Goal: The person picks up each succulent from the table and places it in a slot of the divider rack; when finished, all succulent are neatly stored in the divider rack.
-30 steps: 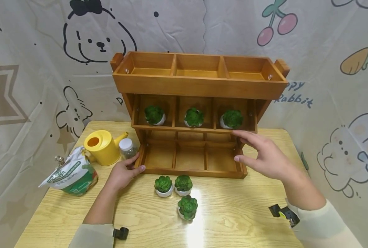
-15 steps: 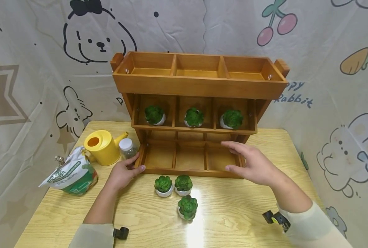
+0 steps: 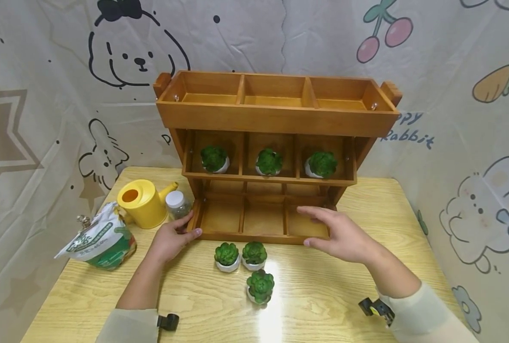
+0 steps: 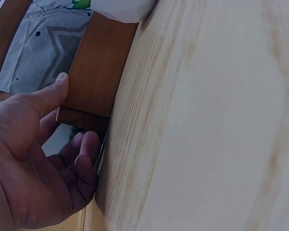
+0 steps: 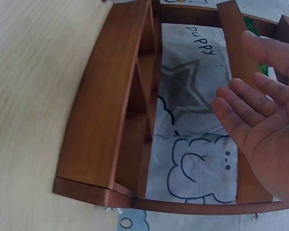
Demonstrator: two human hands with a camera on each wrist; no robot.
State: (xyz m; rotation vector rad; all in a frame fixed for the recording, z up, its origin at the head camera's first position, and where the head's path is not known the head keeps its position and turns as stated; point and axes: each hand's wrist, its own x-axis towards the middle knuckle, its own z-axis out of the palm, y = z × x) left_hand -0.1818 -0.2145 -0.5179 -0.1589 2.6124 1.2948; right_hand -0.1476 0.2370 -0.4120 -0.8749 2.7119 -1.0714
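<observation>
A three-tier wooden planter shelf [image 3: 276, 119] stands on the table, each tier split into three compartments. My left hand [image 3: 171, 242] holds its bottom left front corner. In the left wrist view, the thumb lies on the front board [image 4: 98, 62] while the fingers curl beside the end. My right hand [image 3: 344, 236] hovers at the bottom tier's right compartment, fingers extended, holding nothing. Potted succulents [image 3: 269, 162] fill the middle tier, one per compartment. In front of the shelf stand three more succulents [image 3: 260, 286] in white pots.
Left of the shelf are a yellow watering can [image 3: 145, 205], a white-lidded jar [image 3: 176, 202] and a clipped green-and-white bag [image 3: 102, 240]. A printed cloth [image 3: 254, 38] hangs behind the wooden table [image 3: 323, 305]. The jar is close to my left hand.
My right hand has moved left and down, from the shelf's right side to before the bottom right compartment. The left hand, shelf and succulents have stayed put.
</observation>
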